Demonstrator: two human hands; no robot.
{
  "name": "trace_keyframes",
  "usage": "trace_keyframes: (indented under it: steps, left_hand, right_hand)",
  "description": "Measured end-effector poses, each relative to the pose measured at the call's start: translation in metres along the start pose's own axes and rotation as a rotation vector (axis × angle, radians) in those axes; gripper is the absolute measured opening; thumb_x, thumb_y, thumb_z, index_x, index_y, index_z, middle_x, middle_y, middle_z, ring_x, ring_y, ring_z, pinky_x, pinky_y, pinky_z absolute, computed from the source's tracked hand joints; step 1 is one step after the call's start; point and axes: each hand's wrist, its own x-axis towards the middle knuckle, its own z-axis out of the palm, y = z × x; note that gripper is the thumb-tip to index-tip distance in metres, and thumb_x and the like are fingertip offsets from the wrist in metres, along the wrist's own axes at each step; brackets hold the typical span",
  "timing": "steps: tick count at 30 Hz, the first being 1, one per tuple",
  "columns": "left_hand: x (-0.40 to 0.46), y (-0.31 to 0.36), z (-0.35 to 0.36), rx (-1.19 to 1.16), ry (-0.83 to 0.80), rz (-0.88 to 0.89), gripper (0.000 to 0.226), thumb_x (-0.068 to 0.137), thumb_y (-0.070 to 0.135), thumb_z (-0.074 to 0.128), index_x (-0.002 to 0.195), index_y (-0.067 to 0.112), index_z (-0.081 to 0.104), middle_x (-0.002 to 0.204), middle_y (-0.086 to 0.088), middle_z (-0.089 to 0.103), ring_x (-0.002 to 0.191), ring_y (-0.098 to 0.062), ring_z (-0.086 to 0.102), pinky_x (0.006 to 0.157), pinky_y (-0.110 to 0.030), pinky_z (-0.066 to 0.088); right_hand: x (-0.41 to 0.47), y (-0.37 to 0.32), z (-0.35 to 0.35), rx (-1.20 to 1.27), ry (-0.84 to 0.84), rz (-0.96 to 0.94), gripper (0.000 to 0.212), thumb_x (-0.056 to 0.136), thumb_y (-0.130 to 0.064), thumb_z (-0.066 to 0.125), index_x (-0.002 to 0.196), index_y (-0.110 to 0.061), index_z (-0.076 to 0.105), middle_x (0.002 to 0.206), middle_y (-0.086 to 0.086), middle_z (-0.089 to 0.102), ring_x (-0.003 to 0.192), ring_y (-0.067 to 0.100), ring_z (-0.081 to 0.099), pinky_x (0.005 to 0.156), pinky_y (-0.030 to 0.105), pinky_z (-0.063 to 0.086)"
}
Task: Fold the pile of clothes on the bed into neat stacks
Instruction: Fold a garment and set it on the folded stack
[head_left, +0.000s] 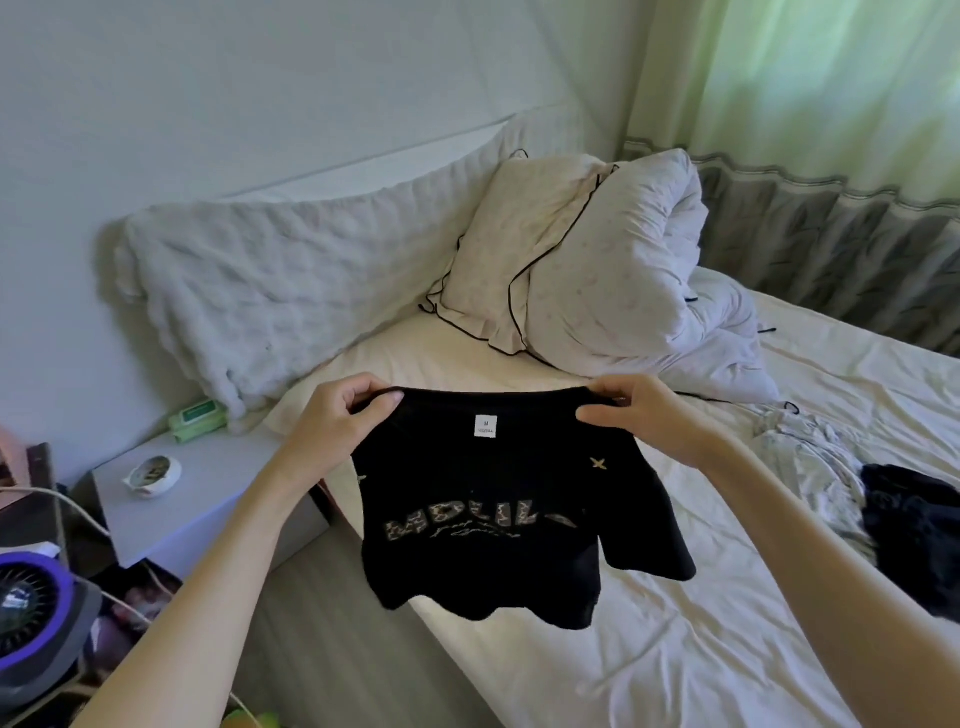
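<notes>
1. We count two hands, both raised over the near edge of the bed (675, 649).
2. We count one black shirt (498, 499), held up in the air between the hands, with a white size tag at its neckline and pale lettering across the chest.
3. The left hand (337, 415) pinches the shirt's top edge at one shoulder, fingers curled over the cloth.
4. The right hand (639, 410) pinches the opposite shoulder in the same way; the shirt hangs below both grips, its hem just above the mattress edge.
5. We count two loose garments on the sheet at right: one pale garment (810, 467) and one dark garment (914, 530), touching each other and apart from the shirt.
6. We count one pillow (519, 249), leaning beside one bundled duvet (639, 270) at the head of the bed.
7. One nightstand (208, 493) stands left of the bed, bearing one small dish (153, 475) and one green packet (200, 413).
</notes>
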Motion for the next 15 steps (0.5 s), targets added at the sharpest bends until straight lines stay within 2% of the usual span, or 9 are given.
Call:
trace_keyframes:
  steps: [3,5,8,11,15]
  left_hand:
    - [-0.007,-0.01,0.006,0.032,-0.146,-0.068,0.004,0.083,0.024,0.066,0.086,0.027,0.065,0.081,0.016,0.068,0.076,0.007,0.062,0.07,-0.007,0.045]
    - [-0.016,-0.021,0.011,0.046,-0.332,-0.153,0.019,0.079,0.031,0.064,0.098,0.032,0.062,0.098,0.018,0.067,0.094,0.008,0.06,0.079,-0.01,0.045]
    - [-0.037,-0.036,0.02,0.036,-0.458,-0.233,0.027,0.091,0.018,0.058,0.107,0.039,0.056,0.107,0.03,0.064,0.104,0.009,0.057,0.085,-0.009,0.044]
    - [-0.059,-0.042,0.033,0.02,-0.324,-0.246,0.021,0.093,0.014,0.057,0.099,0.033,0.065,0.1,0.019,0.07,0.095,0.002,0.063,0.082,-0.013,0.047]
    - [-0.092,-0.048,0.058,0.109,-0.046,-0.236,0.011,0.089,0.015,0.063,0.08,0.021,0.063,0.079,0.012,0.069,0.075,0.0,0.063,0.069,-0.013,0.045]
  right_hand:
    - [-0.013,0.029,0.003,-0.06,-0.044,0.073,0.022,0.083,-0.005,0.068,0.078,-0.027,0.066,0.071,-0.017,0.064,0.066,-0.006,0.059,0.065,0.007,0.043]
    - [-0.02,0.05,0.006,-0.061,-0.048,0.113,0.027,0.083,0.0,0.066,0.079,-0.026,0.066,0.075,-0.013,0.066,0.069,-0.005,0.061,0.067,0.01,0.044]
    - [-0.03,0.075,0.012,-0.095,0.096,0.129,0.03,0.085,-0.007,0.065,0.074,-0.034,0.066,0.069,-0.019,0.067,0.068,-0.004,0.063,0.064,0.01,0.044]
    - [-0.035,0.093,0.02,-0.114,0.272,0.115,0.027,0.087,-0.019,0.065,0.07,-0.039,0.062,0.066,-0.02,0.065,0.068,0.0,0.063,0.063,0.017,0.047]
    - [-0.047,0.111,0.035,-0.104,0.335,0.148,0.027,0.088,-0.029,0.062,0.063,-0.034,0.056,0.063,-0.011,0.061,0.067,0.015,0.06,0.065,0.032,0.046]
